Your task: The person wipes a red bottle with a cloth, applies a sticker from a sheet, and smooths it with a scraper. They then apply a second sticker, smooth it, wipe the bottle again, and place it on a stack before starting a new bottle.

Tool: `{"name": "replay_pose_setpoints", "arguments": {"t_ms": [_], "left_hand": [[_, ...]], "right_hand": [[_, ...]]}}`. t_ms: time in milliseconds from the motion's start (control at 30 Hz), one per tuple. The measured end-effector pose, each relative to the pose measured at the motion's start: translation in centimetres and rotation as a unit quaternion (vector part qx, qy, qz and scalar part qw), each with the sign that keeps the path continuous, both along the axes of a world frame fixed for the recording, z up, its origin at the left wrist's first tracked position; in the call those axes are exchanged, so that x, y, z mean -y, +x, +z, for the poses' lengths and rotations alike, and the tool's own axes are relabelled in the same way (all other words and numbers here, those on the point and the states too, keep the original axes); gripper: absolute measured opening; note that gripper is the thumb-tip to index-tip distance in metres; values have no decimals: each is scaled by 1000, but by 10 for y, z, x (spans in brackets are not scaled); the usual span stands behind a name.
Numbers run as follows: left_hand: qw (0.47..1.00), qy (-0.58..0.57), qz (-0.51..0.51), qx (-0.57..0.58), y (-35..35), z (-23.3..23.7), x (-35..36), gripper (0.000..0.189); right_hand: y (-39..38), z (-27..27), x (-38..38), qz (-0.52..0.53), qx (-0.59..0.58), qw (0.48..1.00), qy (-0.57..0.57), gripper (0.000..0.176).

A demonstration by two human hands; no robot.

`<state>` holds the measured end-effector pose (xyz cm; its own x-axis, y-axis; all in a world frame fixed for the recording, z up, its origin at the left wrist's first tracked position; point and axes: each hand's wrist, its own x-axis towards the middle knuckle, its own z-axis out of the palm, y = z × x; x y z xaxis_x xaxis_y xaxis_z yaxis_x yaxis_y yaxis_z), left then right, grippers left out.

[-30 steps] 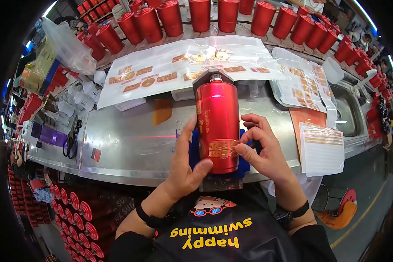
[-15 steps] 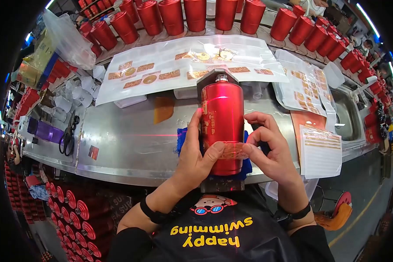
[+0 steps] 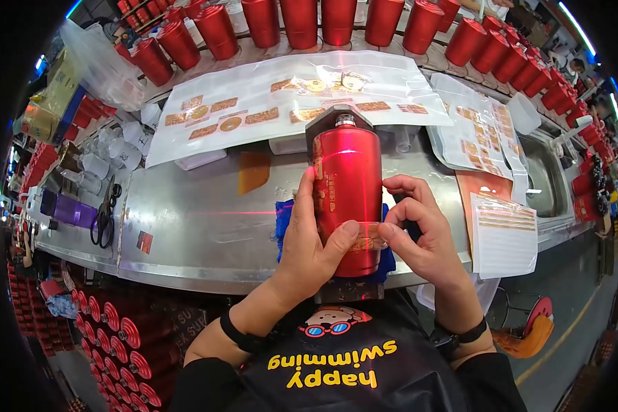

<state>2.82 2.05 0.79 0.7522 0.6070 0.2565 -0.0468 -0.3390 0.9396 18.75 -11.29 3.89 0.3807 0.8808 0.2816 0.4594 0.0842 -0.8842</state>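
A shiny red bottle (image 3: 350, 172) with a metal neck lies on a dark holder over a blue cloth (image 3: 282, 223), crossed by a red laser line. My left hand (image 3: 312, 240) rests along its left side, the thumb pressing a clear decal strip (image 3: 369, 237) against the lower part. My right hand (image 3: 422, 233) pinches the strip's right end between thumb and index finger. Gold print shows on the bottle's left side. Beyond the bottle lies a white sheet of gold decals (image 3: 254, 103).
Red bottles (image 3: 302, 24) stand in a curved row at the back. Scissors (image 3: 104, 216) and a purple bottle (image 3: 72, 208) lie at the left. More decal sheets (image 3: 505, 237) are at the right, beside a sink (image 3: 544, 172). Red caps fill the lower left.
The left thumb has moved slightly right along the strip. The bottles in the back row have shifted to the right. The right hand keeps its pinch.
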Motion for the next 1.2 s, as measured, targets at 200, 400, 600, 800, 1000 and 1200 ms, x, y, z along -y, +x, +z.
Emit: {"name": "replay_pose_setpoints", "arguments": {"t_ms": [200,400,600,800,1000,1200], "left_hand": [[998,-48,-7,26,1,3,0,85],[996,-58,-29,52,0,-2,-1,90],[999,-24,-39,23,-3,-3,-5,92],[994,-76,-69,47,-7,-2,-9,86],[989,-118,-83,44,-9,3,-11,85],[992,-86,-82,36,-8,2,-9,82]], "right_hand": [[-2,2,-1,-8,-5,1000,-10,11],[-1,1,1,-1,-2,1000,-7,11],[0,1,2,4,-42,999,-27,11],[1,-5,4,7,-73,997,-27,18],[-1,-6,4,12,-38,999,-32,17],[-2,-7,3,7,-46,999,-27,16]]}}
